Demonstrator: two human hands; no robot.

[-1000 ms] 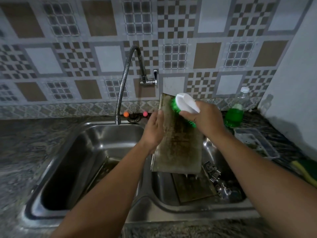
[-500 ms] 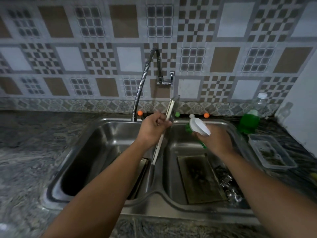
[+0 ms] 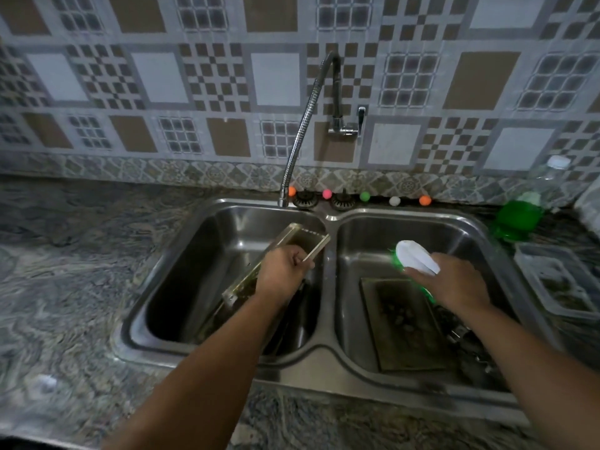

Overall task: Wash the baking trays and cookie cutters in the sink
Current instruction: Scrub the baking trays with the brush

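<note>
Lowering a baking tray [image 3: 276,264] into the left basin of the sink [image 3: 321,368], my left hand [image 3: 284,276] grips its long edge, the tray tilted against the basin wall. To the right, my right hand [image 3: 454,284] clutches a white-topped scrub brush [image 3: 417,258] above a second tray [image 3: 406,323], visibly stained, lying flat in the right basin. Metal pieces [image 3: 467,336] beside it, probably cookie cutters, look untouched; I judge much washing remains.

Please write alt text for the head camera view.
Left hand grips a baking tray tilted into the left sink basin; right hand holds a scrub brush over another tray in the right basin.
</note>
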